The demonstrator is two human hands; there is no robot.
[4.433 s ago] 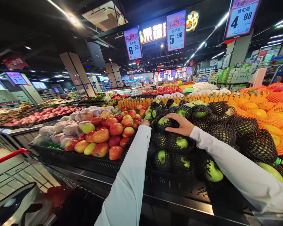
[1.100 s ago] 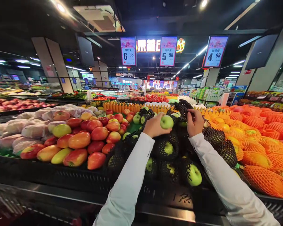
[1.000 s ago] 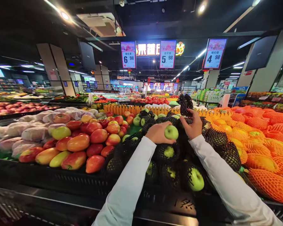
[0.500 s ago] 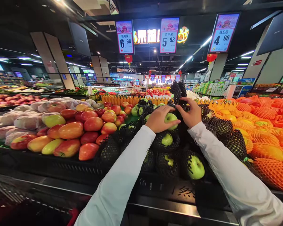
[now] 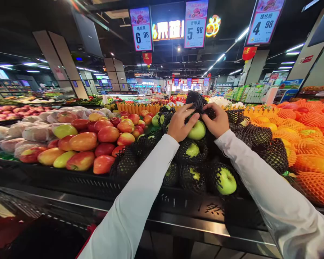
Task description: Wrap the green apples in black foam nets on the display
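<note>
A black foam fruit net [image 5: 196, 100] stands bunched up above the green apples. My left hand [image 5: 180, 122] is closed on its left side, thumb and fingers bent around the lower part. From the right, my right hand [image 5: 215, 119] pinches the same net between thumb and fingers. Right under the hands sits a bare green apple [image 5: 197, 130], partly covered by my left hand. Below it in the pile, a netted green apple [image 5: 192, 150] and another green apple [image 5: 225, 181] show through openings in their black nets.
Red and yellow apples [image 5: 82, 142] are heaped to the left, beside wrapped fruit [image 5: 37, 132]. Oranges in orange nets [image 5: 313, 163] lie to the right. A black display ledge [image 5: 189, 201] runs along the front, and a yellow picket divider [image 5: 140, 108] stands behind.
My left hand has let go of the green apple and moved up to the black net. The net is now lower and more gathered between both hands. The view has tilted slightly.
</note>
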